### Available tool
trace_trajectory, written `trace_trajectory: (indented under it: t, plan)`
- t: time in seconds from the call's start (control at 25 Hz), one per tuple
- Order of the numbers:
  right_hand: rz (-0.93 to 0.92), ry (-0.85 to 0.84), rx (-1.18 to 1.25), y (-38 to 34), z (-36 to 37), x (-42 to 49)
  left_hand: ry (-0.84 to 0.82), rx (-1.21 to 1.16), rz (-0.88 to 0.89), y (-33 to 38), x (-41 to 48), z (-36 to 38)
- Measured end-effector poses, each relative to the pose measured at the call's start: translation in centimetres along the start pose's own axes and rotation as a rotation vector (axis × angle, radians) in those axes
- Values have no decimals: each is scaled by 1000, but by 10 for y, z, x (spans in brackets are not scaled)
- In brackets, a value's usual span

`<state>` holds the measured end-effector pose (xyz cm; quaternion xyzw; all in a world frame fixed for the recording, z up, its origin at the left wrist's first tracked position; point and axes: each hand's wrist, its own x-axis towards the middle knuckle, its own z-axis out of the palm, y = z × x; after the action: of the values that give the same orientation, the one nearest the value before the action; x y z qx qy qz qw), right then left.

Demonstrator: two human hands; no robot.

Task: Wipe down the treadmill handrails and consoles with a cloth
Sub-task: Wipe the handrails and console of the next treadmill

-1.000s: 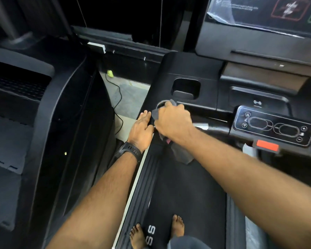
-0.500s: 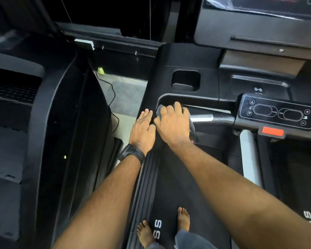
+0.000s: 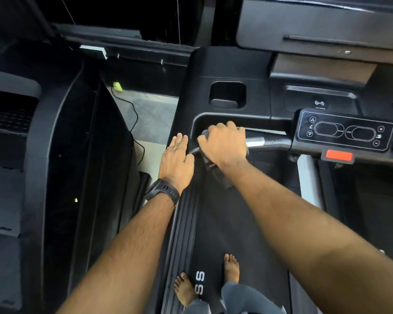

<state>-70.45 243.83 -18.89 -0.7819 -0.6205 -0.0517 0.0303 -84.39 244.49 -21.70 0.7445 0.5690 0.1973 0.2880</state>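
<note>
My right hand grips a dark grey cloth wrapped over the left end of the front handrail, whose silver sensor section shows just right of my knuckles. Part of the cloth hangs below my wrist. My left hand, with a black watch on the wrist, lies flat with straight fingers on the black left side handrail beside my right hand. The small control panel with arrow buttons sits to the right. The large console rises at the top right.
A red stop tab hangs under the control panel. A cup recess lies beyond my hands. Another black machine stands close on the left, with a cable on the floor between. My bare feet stand on the belt.
My right hand with the cloth has slid slightly right along the front handrail. My left hand has stayed flat on the side rail. The view has tilted a little downward.
</note>
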Motion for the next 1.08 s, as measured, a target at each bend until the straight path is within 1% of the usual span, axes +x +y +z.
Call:
trace_trajectory:
  t: [0.12, 0.16, 0.28, 0.32, 0.44, 0.48, 0.52, 0.56, 0.6, 0.68, 0.76, 0.8, 0.88, 0.92, 1.04, 1.08]
  plan:
    - [-98, 82, -71, 10, 12, -27, -7, 8, -4, 0, -2, -1]
    - [-116, 74, -71, 15, 10, -23, -2, 15, -3, 1, -1, 0]
    - [49, -41, 24, 14, -12, 3, -1, 47, 2, 1, 1, 1]
    - [41, -8, 6, 15, -8, -2, -4, 57, 1, 1, 0, 1]
    - [-80, 99, -68, 22, 11, -35, -5, 68, 8, 2, -1, 0]
    - [-86, 66, -42, 29, 9, -23, -1, 73, 12, 2, -1, 0]
    - [-16, 27, 23, 29, 0, -5, 1, 79, 14, 1, 0, 0]
    - [61, -34, 46, 25, -12, 5, -5, 87, 13, 1, 1, 0]
    - [93, -53, 37, 24, -14, 6, -11, 95, 11, 2, 1, 0]
    - [11, 45, -84, 28, 4, -19, -18, 100, 16, 2, 1, 0]
    - [-85, 122, -123, 36, 13, -37, -30, 113, 20, 2, 1, -1]
    - [-86, 84, -95, 42, 10, -24, -35, 131, 28, 2, 2, 0]
    - [59, 11, -14, 37, -7, -3, -47, 166, 47, 2, 4, 1]
    - [79, 16, -24, 37, -7, -4, -55, 176, 44, 2, 4, 1]
    - [-41, 129, -121, 43, 9, -36, -59, 180, 35, 2, 3, 2]
    - [-66, 129, -120, 50, 9, -30, -56, 179, 37, 2, 3, 2]
